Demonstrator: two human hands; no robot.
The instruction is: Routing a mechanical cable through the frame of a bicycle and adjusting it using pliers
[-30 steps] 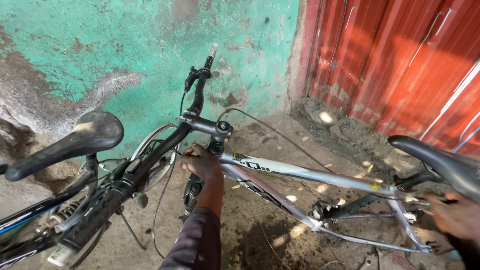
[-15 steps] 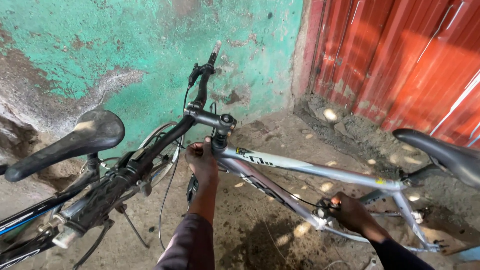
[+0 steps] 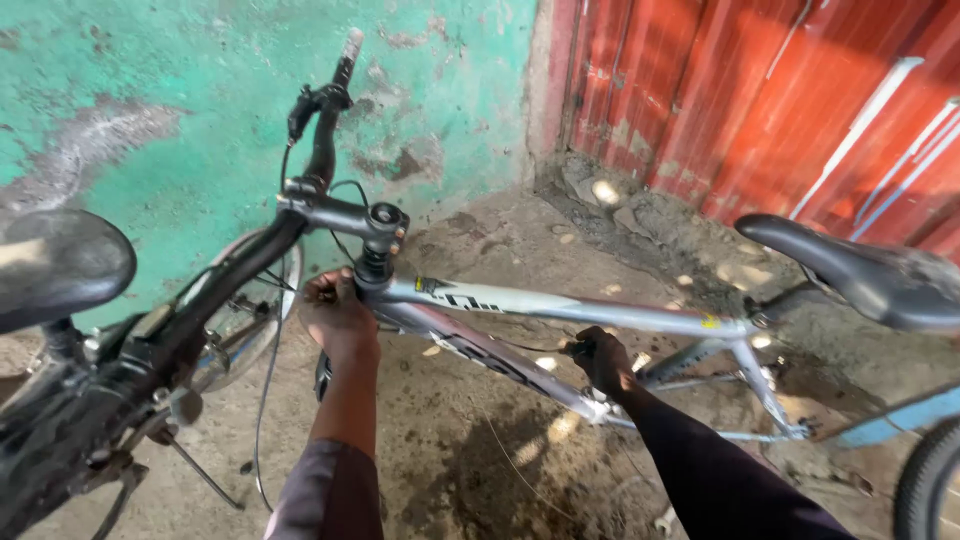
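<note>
Stiff, heavy grey bicycle frame (image 3: 560, 312): left hand (image 3: 338, 312) clamped at the head tube, right hand (image 3: 602, 358) wrapped round the down tube.

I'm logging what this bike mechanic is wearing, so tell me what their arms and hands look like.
Both hands are bare, no gloves, rings or watch showing. The left hand comes from a greyish-purple long sleeve ending partway up the forearm. The right hand comes from a darker, near-black long sleeve reaching the wrist.
</note>
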